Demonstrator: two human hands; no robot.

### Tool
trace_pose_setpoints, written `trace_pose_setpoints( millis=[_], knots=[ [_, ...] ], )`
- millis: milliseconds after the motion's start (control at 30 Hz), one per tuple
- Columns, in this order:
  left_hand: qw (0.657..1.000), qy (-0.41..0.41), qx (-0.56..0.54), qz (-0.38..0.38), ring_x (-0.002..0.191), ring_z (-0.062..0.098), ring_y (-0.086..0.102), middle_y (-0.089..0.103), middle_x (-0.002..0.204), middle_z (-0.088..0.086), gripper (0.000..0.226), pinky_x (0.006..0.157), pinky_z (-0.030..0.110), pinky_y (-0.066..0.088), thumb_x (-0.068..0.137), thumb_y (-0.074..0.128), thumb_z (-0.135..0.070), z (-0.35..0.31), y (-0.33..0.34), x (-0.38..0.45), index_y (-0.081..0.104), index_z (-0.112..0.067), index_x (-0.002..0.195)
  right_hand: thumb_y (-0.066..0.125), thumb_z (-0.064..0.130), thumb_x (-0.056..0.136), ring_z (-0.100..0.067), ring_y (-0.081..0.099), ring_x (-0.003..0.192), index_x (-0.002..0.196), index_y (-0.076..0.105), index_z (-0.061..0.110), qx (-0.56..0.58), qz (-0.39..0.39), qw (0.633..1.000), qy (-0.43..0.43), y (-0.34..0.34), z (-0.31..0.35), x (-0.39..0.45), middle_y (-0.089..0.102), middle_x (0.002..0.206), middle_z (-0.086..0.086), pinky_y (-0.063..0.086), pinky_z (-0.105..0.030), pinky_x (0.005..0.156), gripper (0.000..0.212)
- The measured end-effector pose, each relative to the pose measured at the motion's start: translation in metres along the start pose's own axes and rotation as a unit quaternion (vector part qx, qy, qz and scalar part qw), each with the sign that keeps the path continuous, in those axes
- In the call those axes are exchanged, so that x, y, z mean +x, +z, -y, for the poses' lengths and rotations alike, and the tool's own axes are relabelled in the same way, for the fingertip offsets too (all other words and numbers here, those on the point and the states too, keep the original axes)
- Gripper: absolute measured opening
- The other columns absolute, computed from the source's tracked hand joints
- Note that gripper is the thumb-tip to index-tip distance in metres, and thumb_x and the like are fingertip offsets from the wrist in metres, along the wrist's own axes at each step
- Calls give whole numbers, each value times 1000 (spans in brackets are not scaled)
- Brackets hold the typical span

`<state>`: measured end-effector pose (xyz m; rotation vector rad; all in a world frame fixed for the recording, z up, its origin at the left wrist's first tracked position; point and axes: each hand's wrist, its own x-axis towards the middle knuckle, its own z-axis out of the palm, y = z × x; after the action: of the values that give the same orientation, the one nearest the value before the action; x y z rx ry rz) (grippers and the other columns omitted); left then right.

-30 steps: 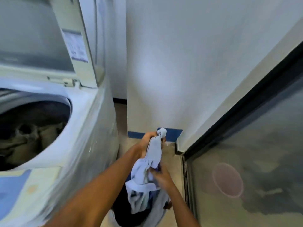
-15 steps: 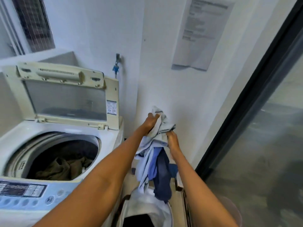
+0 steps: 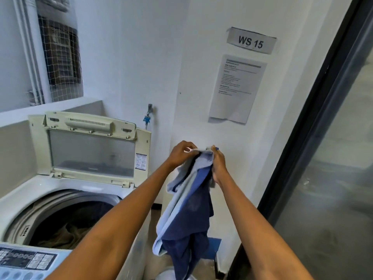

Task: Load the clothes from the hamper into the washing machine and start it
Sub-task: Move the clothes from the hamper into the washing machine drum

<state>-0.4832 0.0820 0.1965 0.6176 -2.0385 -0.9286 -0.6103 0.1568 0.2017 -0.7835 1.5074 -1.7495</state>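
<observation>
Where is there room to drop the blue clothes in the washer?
The drum's mouth is open, lid propped up behind it. Olive clothes lie low inside, leaving room above them up to the grey rim. Both hands, left and right, grip the blue clothes to the right of the washer. The left forearm crosses the drum's right edge.

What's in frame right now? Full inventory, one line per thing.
washing machine: 1, white, lower left, drum open
lid: 1, cream, raised upright at the machine's back
clothes in drum: olive-brown, count unclear
control panel: 1, pale blue, bottom left
held clothes: bunch, light and dark blue, hanging right of the machine
hamper: 1, white rim, bottom edge, mostly hidden
tap: 1, blue fitting, wall behind the machine
WS 15 sign: 1, grey, wall
notice sheet: 1, white, below the sign
window: 1, meshed, upper left
left hand: grips the clothes' top
right hand: grips the clothes' top
</observation>
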Motion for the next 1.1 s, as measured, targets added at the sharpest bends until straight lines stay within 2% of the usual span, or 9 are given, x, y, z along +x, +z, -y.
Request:
trace_pose_setpoints(
  millis=[100,200,300,433,533,733,867,967,1100],
  knots=[
    [999,-33,-12,-5,75,17,52,60,81,3,11,70,28,40,92,51,-15,-13,-8,17,56,-14,82,39,38,99,-29,60,98,105,63,7,-141,-1,990,-4,-7,-3,5,65,108,-12,48,-35,87,40],
    [996,-25,70,-52,77,21,54,62,83,7,11,73,35,43,90,43,-16,-31,-14,34,52,-17,83,38,45,96,-33,60,105,108,65,11,-469,-3,881,-63,-15,5,5,65,116,-14,47,-36,87,46],
    [982,6,190,-21,84,22,56,65,93,6,6,72,33,41,89,46,-21,-48,-15,52,51,-23,86,45,39,93,-33,59,103,109,62,12,-578,-14,804,-136,-15,30,5,63,115,-12,44,-33,77,35],
    [961,25,274,28,98,23,57,64,111,3,16,76,32,40,91,50,-27,-62,-17,74,59,-20,102,61,13,85,-26,49,118,141,30,18,-378,167,897,-154,-14,63,13,43,136,-12,48,-32,88,63],
    [968,35,236,73,98,26,58,63,109,7,20,81,34,44,88,55,-28,-65,-23,80,62,-16,102,70,11,79,-24,42,126,148,12,29,-320,268,901,-114,-13,70,21,30,142,0,55,-32,81,92],
    [998,-24,-61,22,95,19,49,48,110,8,54,78,24,43,71,57,-30,-52,-14,53,42,-10,119,51,8,82,-33,61,102,105,67,14,-375,-1,902,-214,11,69,44,66,110,-11,53,-42,83,29],
    [985,-107,-87,-100,119,22,46,37,131,10,70,94,28,41,81,68,-42,-14,1,37,34,-11,133,36,-3,77,-27,61,86,84,65,19,-207,-48,964,-157,38,79,37,64,90,-6,55,-40,79,37],
    [968,-195,-29,-154,120,30,47,39,131,13,71,96,38,43,78,68,-45,21,3,20,35,-11,130,31,-7,72,-25,59,82,81,65,20,-156,-61,974,-151,40,81,47,60,79,2,54,-39,79,44],
    [921,-350,172,18,128,38,40,32,139,23,71,102,41,39,82,65,-31,55,10,-6,30,-3,137,32,-11,76,-25,57,78,94,66,15,-70,-101,984,-130,38,80,56,61,85,-4,51,-31,65,47]
  ],
)
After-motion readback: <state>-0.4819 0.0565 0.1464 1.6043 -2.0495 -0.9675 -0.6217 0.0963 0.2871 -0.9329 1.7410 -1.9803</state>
